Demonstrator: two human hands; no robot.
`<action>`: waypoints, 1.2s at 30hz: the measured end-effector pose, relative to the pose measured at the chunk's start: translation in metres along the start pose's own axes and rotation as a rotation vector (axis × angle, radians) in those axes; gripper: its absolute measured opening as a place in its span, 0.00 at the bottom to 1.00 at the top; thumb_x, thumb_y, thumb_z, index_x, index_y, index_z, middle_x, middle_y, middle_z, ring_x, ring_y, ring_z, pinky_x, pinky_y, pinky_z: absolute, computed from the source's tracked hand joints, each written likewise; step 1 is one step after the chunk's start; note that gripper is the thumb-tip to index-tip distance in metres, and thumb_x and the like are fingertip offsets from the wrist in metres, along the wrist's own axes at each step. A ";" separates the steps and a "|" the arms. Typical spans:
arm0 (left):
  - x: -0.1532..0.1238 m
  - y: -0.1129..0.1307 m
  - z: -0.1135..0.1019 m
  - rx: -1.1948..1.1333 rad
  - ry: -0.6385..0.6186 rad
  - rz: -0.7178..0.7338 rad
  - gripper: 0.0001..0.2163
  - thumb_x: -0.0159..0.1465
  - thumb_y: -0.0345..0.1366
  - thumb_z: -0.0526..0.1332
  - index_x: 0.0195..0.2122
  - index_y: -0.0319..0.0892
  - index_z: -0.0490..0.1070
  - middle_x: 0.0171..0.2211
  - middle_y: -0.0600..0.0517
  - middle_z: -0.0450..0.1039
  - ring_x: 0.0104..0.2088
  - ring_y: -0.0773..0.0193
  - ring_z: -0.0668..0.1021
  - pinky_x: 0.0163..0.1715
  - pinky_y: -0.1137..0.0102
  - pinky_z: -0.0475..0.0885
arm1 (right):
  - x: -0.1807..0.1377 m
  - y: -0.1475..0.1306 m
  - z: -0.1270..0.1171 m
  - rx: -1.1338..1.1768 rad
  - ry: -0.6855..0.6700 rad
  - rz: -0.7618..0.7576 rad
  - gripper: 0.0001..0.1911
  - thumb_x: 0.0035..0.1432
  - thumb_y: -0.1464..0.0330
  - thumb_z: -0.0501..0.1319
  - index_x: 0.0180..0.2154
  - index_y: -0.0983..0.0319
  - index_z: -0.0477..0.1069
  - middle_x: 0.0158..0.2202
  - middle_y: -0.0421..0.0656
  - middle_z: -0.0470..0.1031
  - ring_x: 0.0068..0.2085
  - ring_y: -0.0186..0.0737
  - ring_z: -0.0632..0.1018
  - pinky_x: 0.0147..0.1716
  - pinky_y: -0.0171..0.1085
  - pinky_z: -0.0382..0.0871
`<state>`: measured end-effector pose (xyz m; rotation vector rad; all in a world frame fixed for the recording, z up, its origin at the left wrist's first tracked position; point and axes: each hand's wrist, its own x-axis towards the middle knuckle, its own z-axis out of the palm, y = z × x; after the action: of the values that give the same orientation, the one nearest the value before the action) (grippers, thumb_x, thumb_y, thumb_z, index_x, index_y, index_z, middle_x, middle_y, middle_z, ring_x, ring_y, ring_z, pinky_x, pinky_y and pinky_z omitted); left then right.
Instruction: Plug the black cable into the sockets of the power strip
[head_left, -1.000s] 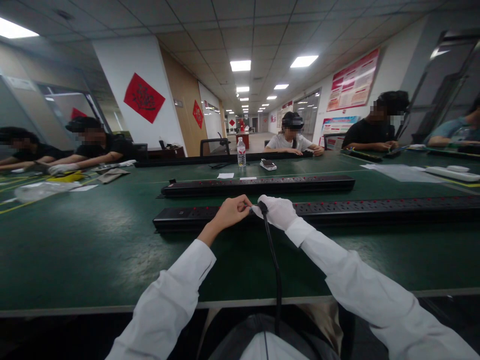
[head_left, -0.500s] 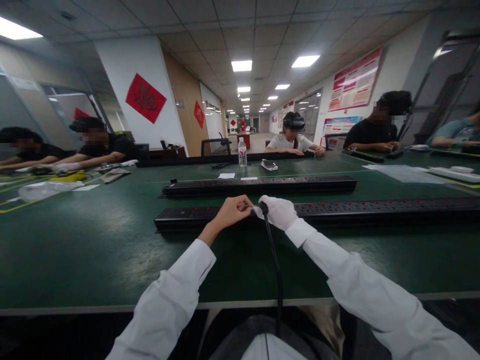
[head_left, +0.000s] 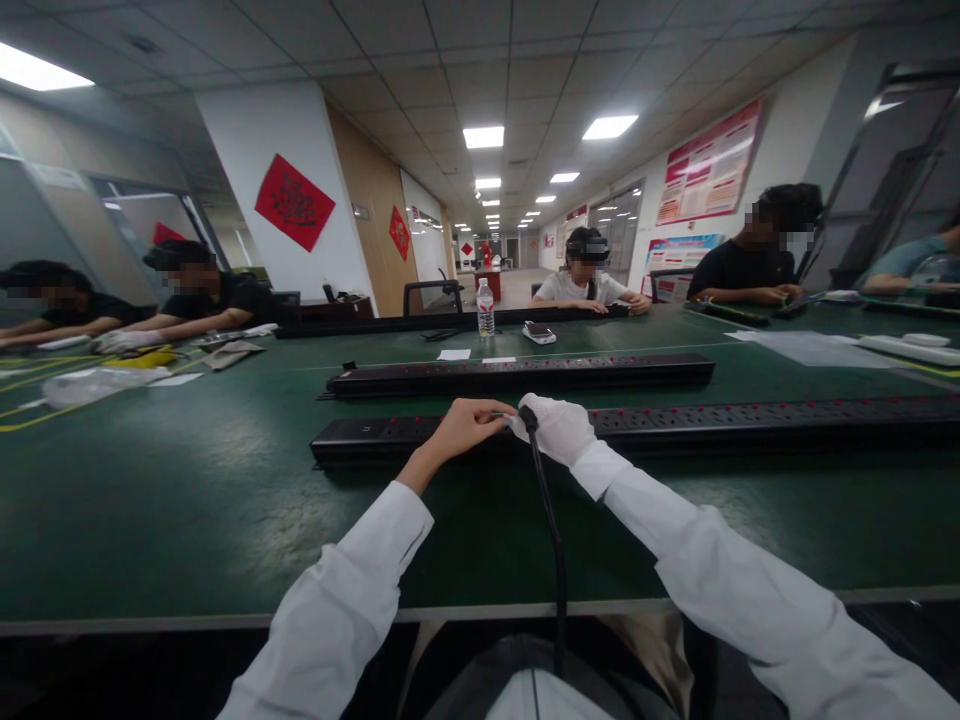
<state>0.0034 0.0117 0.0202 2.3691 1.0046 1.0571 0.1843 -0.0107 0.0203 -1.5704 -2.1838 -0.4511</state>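
Observation:
My right hand (head_left: 564, 428), in a white glove, grips a black plug (head_left: 528, 414) at the end of a thick black cable (head_left: 551, 520). The cable hangs down toward my lap, over the table's near edge. My bare left hand (head_left: 466, 428) meets it from the left, its fingertips pinched at a small pale piece (head_left: 509, 422) beside the plug. What that piece is cannot be made out. Just behind both hands lies a long black power strip (head_left: 712, 432) with red-marked sockets, partly covered by them.
A second black power strip (head_left: 600, 372) lies farther back on the green table (head_left: 225, 500). Beyond it stand a water bottle (head_left: 486, 308) and a phone (head_left: 538, 330). Plastic bags (head_left: 97, 383) lie at the left, a clear sheet (head_left: 817, 348) at the right. Several people sit around the table.
My left fingers have straightened from a curled pinch and reach farther right toward the plug. The right hand keeps its grip in nearly the same place.

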 end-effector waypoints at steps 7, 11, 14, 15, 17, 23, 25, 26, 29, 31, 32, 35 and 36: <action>0.000 -0.002 0.001 -0.084 -0.015 0.024 0.11 0.56 0.36 0.58 0.39 0.41 0.75 0.29 0.52 0.74 0.24 0.70 0.69 0.25 0.76 0.60 | 0.001 0.003 0.005 -0.006 0.034 -0.017 0.18 0.56 0.53 0.47 0.33 0.58 0.65 0.30 0.41 0.73 0.30 0.37 0.73 0.23 0.33 0.51; 0.001 -0.004 0.003 -0.002 0.038 0.028 0.11 0.56 0.36 0.58 0.37 0.41 0.76 0.18 0.57 0.66 0.18 0.73 0.62 0.21 0.76 0.56 | 0.001 0.002 0.003 -0.003 0.027 -0.017 0.18 0.56 0.52 0.47 0.34 0.58 0.66 0.31 0.41 0.74 0.31 0.38 0.74 0.24 0.32 0.52; 0.001 -0.004 0.003 0.035 0.061 0.035 0.11 0.55 0.38 0.58 0.36 0.41 0.76 0.13 0.60 0.52 0.17 0.74 0.56 0.20 0.76 0.52 | 0.000 0.001 0.001 0.004 0.017 -0.013 0.19 0.55 0.52 0.48 0.34 0.58 0.66 0.31 0.42 0.74 0.32 0.37 0.74 0.25 0.32 0.54; 0.000 -0.004 0.003 0.038 0.065 0.036 0.11 0.55 0.38 0.58 0.35 0.41 0.76 0.13 0.61 0.50 0.17 0.74 0.55 0.20 0.76 0.51 | 0.000 0.000 0.000 0.005 0.014 -0.011 0.19 0.55 0.52 0.48 0.34 0.58 0.66 0.31 0.42 0.74 0.32 0.37 0.74 0.25 0.32 0.54; 0.000 -0.003 0.003 0.043 0.070 0.030 0.11 0.55 0.39 0.58 0.35 0.40 0.75 0.14 0.61 0.48 0.17 0.74 0.55 0.20 0.77 0.51 | 0.000 0.000 -0.001 0.002 0.010 -0.008 0.19 0.56 0.52 0.48 0.35 0.59 0.66 0.31 0.42 0.74 0.32 0.37 0.74 0.25 0.32 0.54; 0.000 -0.003 0.002 0.009 0.052 0.002 0.10 0.54 0.37 0.58 0.34 0.39 0.74 0.14 0.62 0.47 0.18 0.74 0.55 0.21 0.77 0.53 | -0.001 0.001 -0.001 0.015 0.022 -0.028 0.19 0.56 0.51 0.47 0.34 0.58 0.66 0.31 0.41 0.74 0.31 0.36 0.74 0.25 0.32 0.53; 0.001 -0.002 0.002 -0.002 0.043 -0.011 0.10 0.54 0.37 0.58 0.34 0.39 0.73 0.14 0.62 0.47 0.18 0.74 0.55 0.22 0.77 0.54 | -0.001 0.000 -0.001 0.014 0.009 -0.028 0.20 0.56 0.51 0.46 0.34 0.59 0.66 0.31 0.41 0.74 0.30 0.36 0.74 0.24 0.32 0.53; 0.001 -0.002 0.002 -0.008 0.042 -0.016 0.10 0.53 0.37 0.58 0.34 0.39 0.72 0.14 0.62 0.48 0.18 0.74 0.55 0.22 0.77 0.54 | -0.001 0.000 -0.001 0.011 0.006 -0.025 0.21 0.56 0.50 0.46 0.34 0.59 0.66 0.31 0.42 0.74 0.30 0.36 0.74 0.24 0.32 0.53; 0.002 0.000 0.002 -0.025 0.043 -0.025 0.09 0.53 0.37 0.59 0.33 0.38 0.71 0.14 0.63 0.49 0.17 0.74 0.56 0.22 0.77 0.55 | -0.001 0.000 0.000 0.004 0.016 -0.021 0.21 0.56 0.50 0.46 0.34 0.59 0.66 0.31 0.42 0.74 0.31 0.36 0.74 0.25 0.32 0.53; 0.002 0.001 0.002 -0.032 0.041 -0.032 0.09 0.53 0.37 0.60 0.32 0.38 0.70 0.14 0.63 0.49 0.17 0.75 0.56 0.21 0.78 0.55 | -0.001 0.001 0.000 0.010 0.025 -0.028 0.20 0.56 0.50 0.46 0.34 0.58 0.66 0.31 0.41 0.74 0.31 0.37 0.74 0.25 0.32 0.53; 0.002 0.001 0.002 -0.037 0.038 -0.034 0.09 0.53 0.36 0.59 0.32 0.38 0.70 0.14 0.63 0.49 0.17 0.75 0.56 0.21 0.78 0.54 | -0.001 0.001 0.001 0.013 0.028 -0.032 0.20 0.56 0.50 0.46 0.34 0.58 0.66 0.31 0.41 0.73 0.31 0.37 0.74 0.25 0.32 0.53; 0.002 0.000 0.003 -0.060 0.025 -0.037 0.08 0.53 0.36 0.59 0.33 0.38 0.69 0.14 0.63 0.49 0.17 0.75 0.56 0.21 0.78 0.54 | -0.001 0.001 0.001 0.009 0.022 -0.028 0.21 0.56 0.50 0.46 0.34 0.58 0.66 0.31 0.41 0.73 0.31 0.37 0.74 0.24 0.32 0.53; 0.002 -0.001 0.003 -0.066 0.021 -0.039 0.08 0.53 0.36 0.59 0.32 0.38 0.69 0.14 0.63 0.49 0.17 0.75 0.56 0.21 0.78 0.54 | -0.001 0.001 0.000 0.004 0.016 -0.024 0.21 0.56 0.50 0.46 0.35 0.59 0.66 0.31 0.42 0.73 0.31 0.37 0.74 0.25 0.32 0.53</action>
<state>0.0065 0.0139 0.0190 2.2815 1.0042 1.0859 0.1851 -0.0108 0.0197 -1.5351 -2.1921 -0.4654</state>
